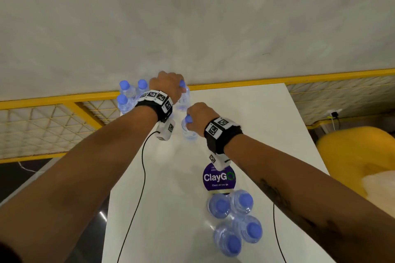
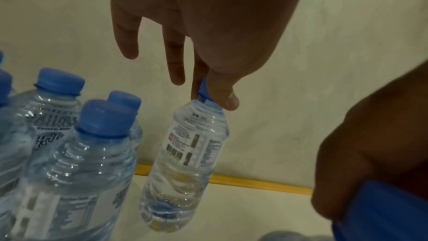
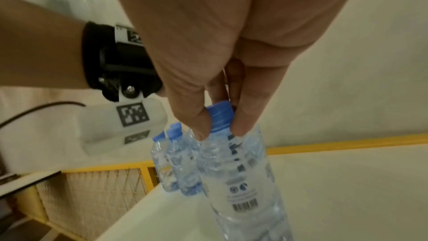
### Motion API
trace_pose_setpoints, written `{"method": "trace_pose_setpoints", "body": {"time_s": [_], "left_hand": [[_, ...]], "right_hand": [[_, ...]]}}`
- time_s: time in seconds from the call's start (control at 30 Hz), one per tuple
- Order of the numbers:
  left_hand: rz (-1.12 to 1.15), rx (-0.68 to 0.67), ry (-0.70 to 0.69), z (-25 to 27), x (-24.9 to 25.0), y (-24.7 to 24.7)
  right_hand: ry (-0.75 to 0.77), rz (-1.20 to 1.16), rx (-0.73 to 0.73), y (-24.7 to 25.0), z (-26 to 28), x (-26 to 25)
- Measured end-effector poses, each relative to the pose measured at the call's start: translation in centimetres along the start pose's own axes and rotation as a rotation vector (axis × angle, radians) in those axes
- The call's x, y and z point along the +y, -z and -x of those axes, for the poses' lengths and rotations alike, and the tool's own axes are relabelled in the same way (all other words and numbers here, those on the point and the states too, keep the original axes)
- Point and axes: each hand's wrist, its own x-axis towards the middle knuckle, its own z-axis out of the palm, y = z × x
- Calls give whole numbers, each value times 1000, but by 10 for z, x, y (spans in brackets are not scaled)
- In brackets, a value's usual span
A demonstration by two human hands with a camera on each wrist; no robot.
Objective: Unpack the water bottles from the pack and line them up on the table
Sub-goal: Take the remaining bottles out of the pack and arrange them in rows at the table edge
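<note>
My left hand [image 1: 171,85] pinches the blue cap of a clear water bottle [image 2: 185,162] between thumb and fingers; the bottle hangs tilted over the far end of the white table [image 1: 171,177]. Its other fingers [image 2: 126,43] point down, straight. Just nearer me, my right hand [image 1: 194,117] pinches the cap [image 3: 220,114] of a second bottle [image 3: 241,180], which also hangs below the fingers. Several bottles [image 1: 128,96] stand in a cluster at the table's far left corner, left of my left hand. Several more bottles [image 1: 233,220] stand bunched together close to me.
A round purple ClayGo sticker [image 1: 218,177] lies on the table beyond the near bunch. Black cables [image 1: 141,177] trail from both wrist units across the tabletop. A yellow railing [image 1: 64,100] runs behind the table's far edge. A yellow seat [image 1: 352,156] stands off the right side.
</note>
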Motion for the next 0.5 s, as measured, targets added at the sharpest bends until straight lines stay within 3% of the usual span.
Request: {"method": "trace_pose_setpoints", "body": {"time_s": [0.1, 0.33, 0.5], "left_hand": [[-43, -42, 14, -26, -6, -17], [20, 0, 39, -48, -21, -38], [69, -16, 52, -45, -23, -35]], "right_hand": [[-18, 23, -19, -11, -34, 7], [-53, 69, -6, -12, -95, 9], [-46, 63, 92, -5, -110, 1]]}}
